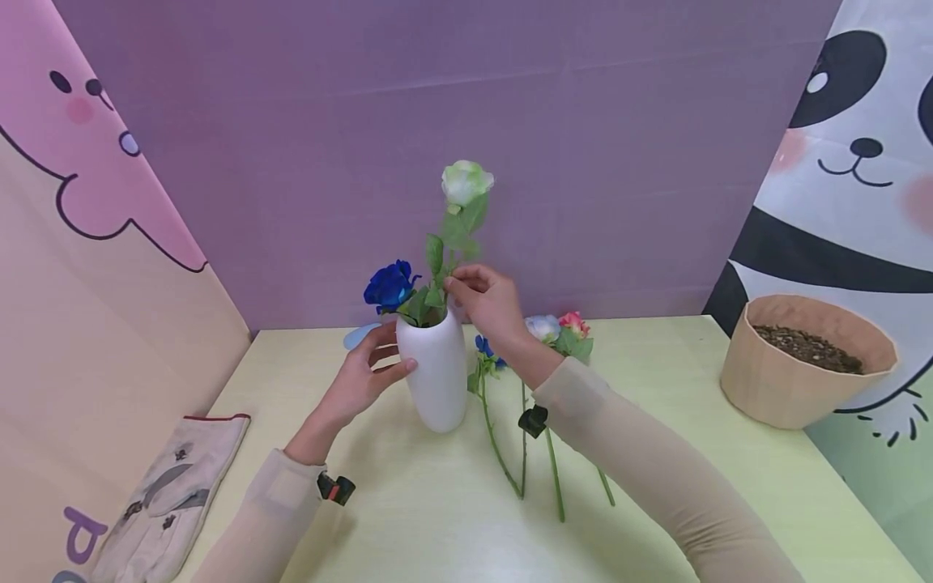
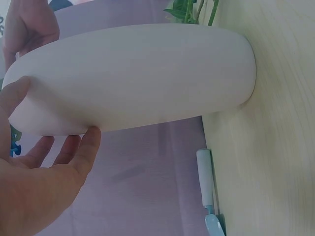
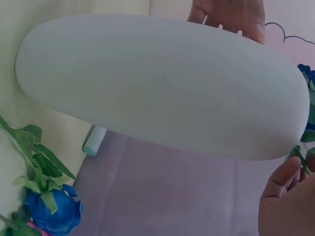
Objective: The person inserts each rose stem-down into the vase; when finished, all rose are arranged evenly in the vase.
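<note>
A tall white vase stands on the table in the middle of the head view. My left hand holds it near the top, thumb on the front and fingers around the far side; the left wrist view shows the fingertips against its wall. With thumb and fingers, my right hand pinches the leafy stem of a white-green rose just above the vase's mouth. The stem's lower end is hidden. A blue rose leans out over the mouth's left side.
Right of the vase lie several artificial flowers, among them a blue one, a pale blue one and a pink one. A tan pot of soil stands far right. Folded cloth lies left; a light-blue trowel lies behind the vase.
</note>
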`<action>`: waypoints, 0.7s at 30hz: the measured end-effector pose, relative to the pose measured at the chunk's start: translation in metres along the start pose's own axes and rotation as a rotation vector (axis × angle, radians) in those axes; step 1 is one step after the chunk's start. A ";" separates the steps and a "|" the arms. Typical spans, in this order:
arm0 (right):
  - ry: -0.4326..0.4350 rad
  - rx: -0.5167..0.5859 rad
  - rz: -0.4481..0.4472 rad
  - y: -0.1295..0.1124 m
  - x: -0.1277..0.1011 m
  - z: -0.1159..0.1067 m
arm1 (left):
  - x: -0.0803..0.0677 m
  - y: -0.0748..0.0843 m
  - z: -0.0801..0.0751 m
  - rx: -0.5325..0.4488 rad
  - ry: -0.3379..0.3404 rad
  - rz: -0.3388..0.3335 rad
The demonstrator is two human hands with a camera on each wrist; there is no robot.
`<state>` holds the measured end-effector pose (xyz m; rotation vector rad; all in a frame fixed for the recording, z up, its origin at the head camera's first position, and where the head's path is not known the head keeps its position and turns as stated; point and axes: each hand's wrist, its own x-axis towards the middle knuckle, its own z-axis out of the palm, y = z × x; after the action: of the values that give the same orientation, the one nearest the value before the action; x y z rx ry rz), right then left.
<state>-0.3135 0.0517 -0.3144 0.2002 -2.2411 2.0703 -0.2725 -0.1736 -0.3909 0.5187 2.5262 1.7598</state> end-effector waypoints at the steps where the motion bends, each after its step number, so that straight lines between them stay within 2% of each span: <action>1: 0.005 0.002 -0.002 0.000 0.000 0.000 | 0.000 0.000 0.000 0.002 0.001 0.000; 6: 0.016 -0.018 -0.018 0.000 0.000 0.002 | -0.001 0.000 0.000 0.005 0.001 0.000; 21: -0.109 -0.227 0.013 0.000 -0.001 0.001 | 0.000 0.000 -0.001 0.003 -0.004 0.007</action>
<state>-0.3122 0.0507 -0.3148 0.2886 -2.5234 1.8321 -0.2727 -0.1746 -0.3905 0.5307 2.5277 1.7560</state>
